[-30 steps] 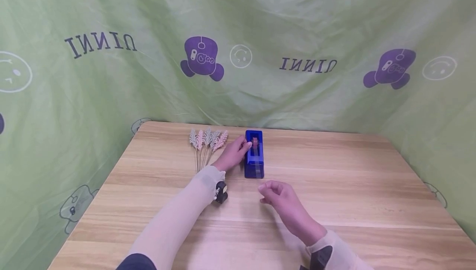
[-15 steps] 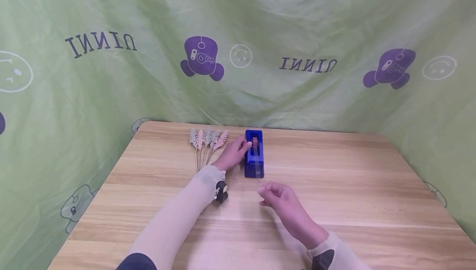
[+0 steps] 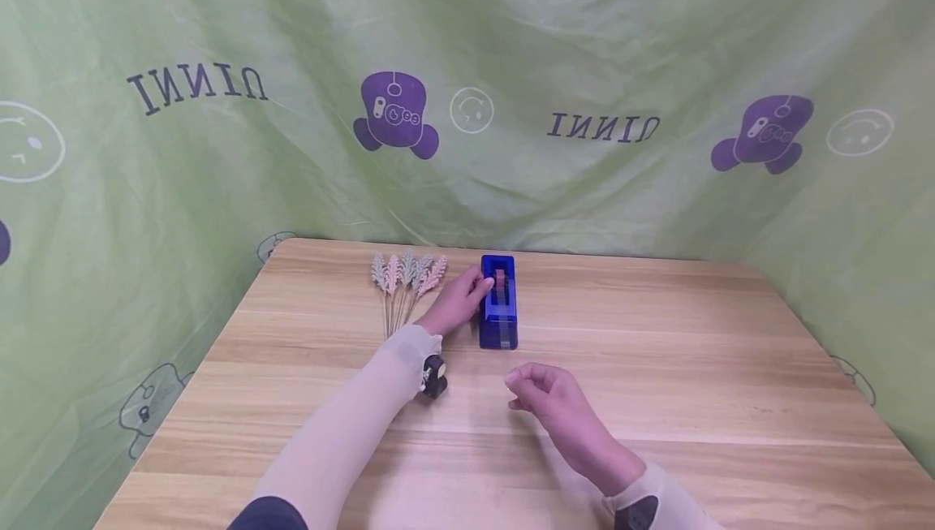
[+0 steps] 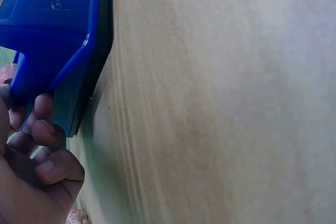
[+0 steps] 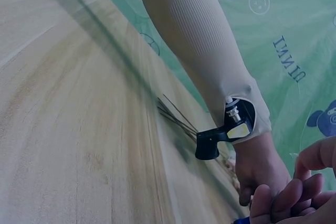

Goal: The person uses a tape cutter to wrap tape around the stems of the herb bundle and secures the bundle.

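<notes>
Green fabric [image 3: 467,19] printed with purple bears, smiley faces and reversed lettering hangs behind and beside a wood-grain table [image 3: 672,335]. Upright near the table's far edge, a little right of its middle, stands a blue tape dispenser [image 3: 499,312]; its open well holds a tape roll [image 3: 500,280] with a reddish core, and a strip of clear tape [image 3: 505,333] shows at the near end.

Against the dispenser's left side is the left hand [image 3: 454,303] — fingers bent, thumb laid over the upper edge, grasping it. Nearer the person and slightly to the right, apart from the dispenser, the right hand [image 3: 561,410] hangs above the table with fingers curled and thumb drawn up to them — whether clear tape is pinched there I cannot tell.

Left of the left hand lie grey and pink flower sprigs [image 3: 406,274], their lower stems hidden behind the left sleeve [image 3: 358,424].
</notes>
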Demonstrator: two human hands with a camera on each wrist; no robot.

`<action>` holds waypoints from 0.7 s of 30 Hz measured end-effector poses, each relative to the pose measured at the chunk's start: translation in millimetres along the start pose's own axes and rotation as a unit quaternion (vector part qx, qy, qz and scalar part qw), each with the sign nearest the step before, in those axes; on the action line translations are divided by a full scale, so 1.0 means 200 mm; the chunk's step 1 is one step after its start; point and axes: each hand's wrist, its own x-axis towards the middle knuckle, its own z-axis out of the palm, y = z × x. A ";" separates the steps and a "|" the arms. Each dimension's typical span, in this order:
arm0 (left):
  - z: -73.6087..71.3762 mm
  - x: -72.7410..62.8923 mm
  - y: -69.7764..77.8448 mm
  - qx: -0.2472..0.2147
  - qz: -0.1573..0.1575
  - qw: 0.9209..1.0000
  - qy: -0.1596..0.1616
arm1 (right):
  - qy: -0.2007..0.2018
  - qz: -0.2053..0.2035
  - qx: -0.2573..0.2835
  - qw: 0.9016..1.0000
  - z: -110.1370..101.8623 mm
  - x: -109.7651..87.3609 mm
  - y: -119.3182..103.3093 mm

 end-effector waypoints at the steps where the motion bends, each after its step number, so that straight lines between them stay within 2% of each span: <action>1: 0.00 0.00 0.00 0.003 0.000 1.000 -0.001 | 0.001 0.000 -0.002 1.000 0.00 0.00 0.00; 6: -0.02 0.00 0.01 0.025 -0.011 1.000 -0.011 | 0.006 0.001 -0.006 1.000 -0.01 0.00 -0.01; 11: -0.07 -0.03 0.01 0.056 -0.026 0.998 -0.020 | 0.007 0.003 -0.012 1.000 0.00 0.00 -0.01; 16: -0.16 -0.07 0.07 0.081 -0.024 0.996 -0.015 | 0.007 0.004 -0.016 1.000 0.00 0.00 -0.01; 21: -0.28 -0.12 0.12 0.151 -0.004 0.988 0.009 | 0.010 0.008 -0.014 1.000 -0.01 0.00 0.00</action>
